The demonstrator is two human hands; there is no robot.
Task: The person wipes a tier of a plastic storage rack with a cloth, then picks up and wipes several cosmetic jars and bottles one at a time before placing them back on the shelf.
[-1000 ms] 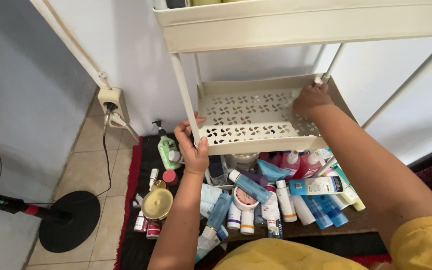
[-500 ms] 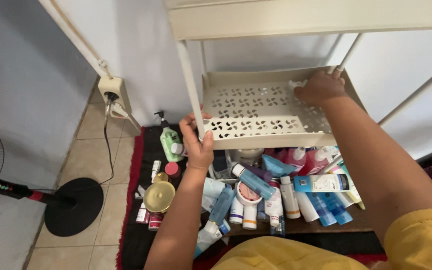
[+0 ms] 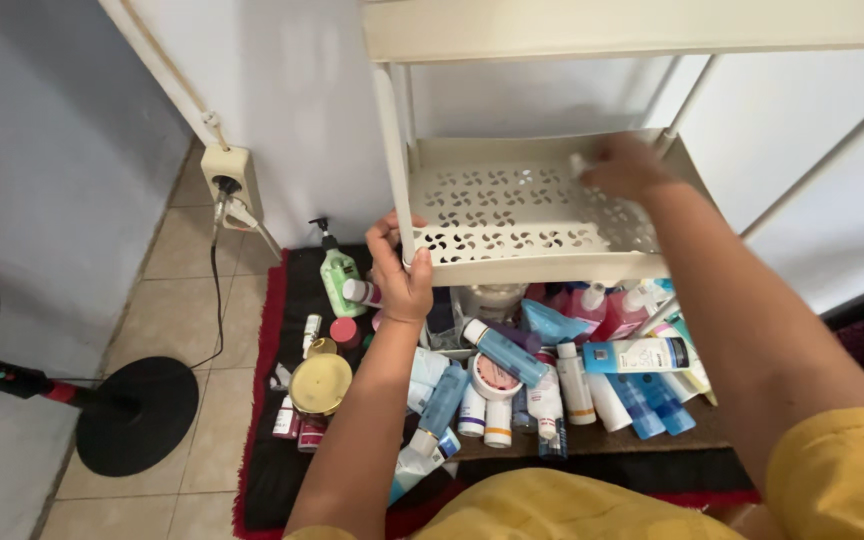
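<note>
1. Cream plastic is what my left hand point(image 3: 399, 272) grips: fingers clamped round the shelf tray's point(image 3: 512, 215) front-left corner post.
2. My right hand point(image 3: 624, 165) rests at the tray's back-right corner, seemingly pinching something small and white; blurred.
3. Tray's long axis runs left-right between both hands, level, above the heaped bottles point(image 3: 512, 370).

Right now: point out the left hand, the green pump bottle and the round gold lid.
left hand point(image 3: 399, 275), head view, on the back of the hand gripping the shelf's front corner.
green pump bottle point(image 3: 335, 276), head view, on its green body.
round gold lid point(image 3: 320, 383), head view, on the lid's flat top.
</note>
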